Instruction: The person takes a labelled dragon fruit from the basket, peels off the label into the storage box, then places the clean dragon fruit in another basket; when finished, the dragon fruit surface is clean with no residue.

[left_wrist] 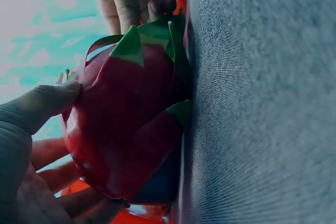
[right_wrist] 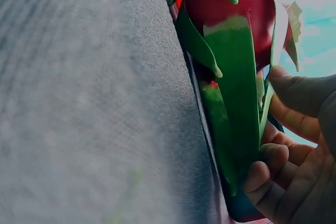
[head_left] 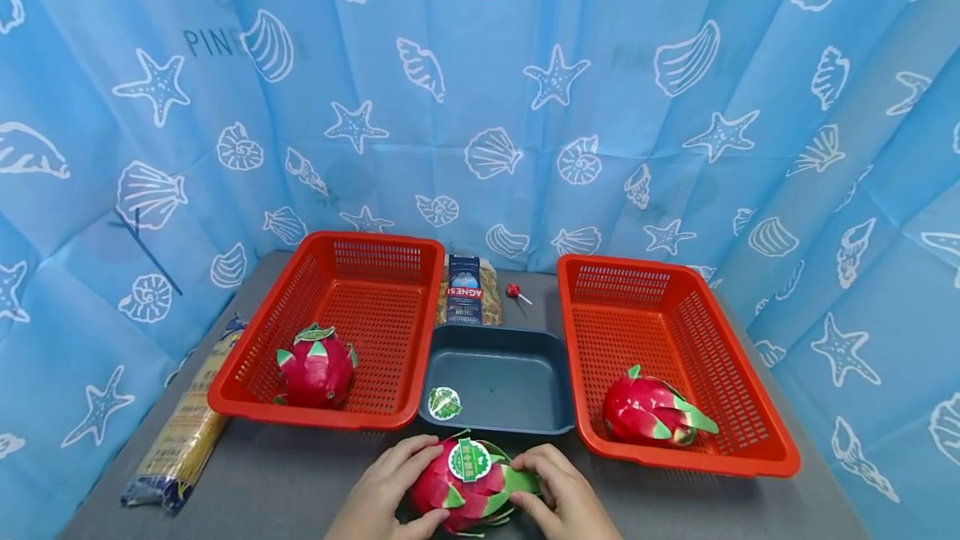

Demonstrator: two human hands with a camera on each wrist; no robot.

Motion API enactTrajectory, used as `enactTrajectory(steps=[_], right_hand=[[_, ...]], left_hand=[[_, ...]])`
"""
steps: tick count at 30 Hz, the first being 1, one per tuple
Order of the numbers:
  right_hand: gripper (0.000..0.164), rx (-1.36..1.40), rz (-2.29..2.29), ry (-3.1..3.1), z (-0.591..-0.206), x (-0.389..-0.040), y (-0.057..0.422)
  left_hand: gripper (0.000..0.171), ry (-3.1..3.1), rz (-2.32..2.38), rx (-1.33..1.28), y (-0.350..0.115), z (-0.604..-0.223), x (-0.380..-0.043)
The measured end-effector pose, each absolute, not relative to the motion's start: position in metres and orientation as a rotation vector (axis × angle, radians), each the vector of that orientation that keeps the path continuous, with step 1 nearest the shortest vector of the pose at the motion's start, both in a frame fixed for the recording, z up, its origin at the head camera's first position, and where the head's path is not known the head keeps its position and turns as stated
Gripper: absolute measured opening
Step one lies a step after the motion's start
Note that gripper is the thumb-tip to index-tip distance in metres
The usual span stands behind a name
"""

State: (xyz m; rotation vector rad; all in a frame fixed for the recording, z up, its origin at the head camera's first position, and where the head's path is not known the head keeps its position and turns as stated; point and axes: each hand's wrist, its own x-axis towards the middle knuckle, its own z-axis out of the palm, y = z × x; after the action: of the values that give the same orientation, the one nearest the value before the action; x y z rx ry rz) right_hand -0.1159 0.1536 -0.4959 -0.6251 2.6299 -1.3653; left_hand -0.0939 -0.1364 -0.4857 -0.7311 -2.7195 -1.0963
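Note:
A red dragon fruit (head_left: 442, 486) with green leaf tips lies at the front of the table, a round green-and-white sticker (head_left: 470, 460) on its upper side. My left hand (head_left: 392, 490) grips its rounded end, thumb on the near side and fingers round the far side. At the leafy end, my right hand (head_left: 564, 494) holds the long green leaves (right_wrist: 236, 93) between thumb and fingers. Just behind the fruit stands a dark grey-blue bin (head_left: 517, 423) with a similar round sticker (head_left: 445, 403) inside it.
Red baskets flank the bin: the left basket (head_left: 375, 315) contains a dragon fruit (head_left: 318, 375), the right basket (head_left: 615, 323) another dragon fruit (head_left: 648, 408). A pasta bag (head_left: 465, 290) and a red lollipop (head_left: 513, 290) lie behind. Packaged spaghetti (head_left: 187, 432) lies far left.

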Motion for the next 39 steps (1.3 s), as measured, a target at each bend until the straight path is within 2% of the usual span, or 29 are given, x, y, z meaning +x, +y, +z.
enactTrajectory(steps=[12, 22, 30, 39], right_hand=[[0.025, -0.532, -1.433, 2.565, -0.470, -0.119, 0.140], [0.025, -0.336, -1.467, 2.562, -0.456, -0.126, 0.118], [0.014, -0.308, -1.562, 2.521, -0.456, -0.127, 0.107], [0.009, -0.265, -1.621, 2.554, -0.447, -0.125, 0.103]], left_hand=[[0.063, -2.740, -1.105, -0.731, -0.137, -0.483, -0.093], [0.061, -2.682, -1.032, -0.776, -0.136, -0.483, -0.093], [0.061, -2.683, -1.016, -0.768, -0.135, -0.481, -0.091], [0.060, -2.630, -0.987, -0.790, -0.136, -0.484, -0.091]])
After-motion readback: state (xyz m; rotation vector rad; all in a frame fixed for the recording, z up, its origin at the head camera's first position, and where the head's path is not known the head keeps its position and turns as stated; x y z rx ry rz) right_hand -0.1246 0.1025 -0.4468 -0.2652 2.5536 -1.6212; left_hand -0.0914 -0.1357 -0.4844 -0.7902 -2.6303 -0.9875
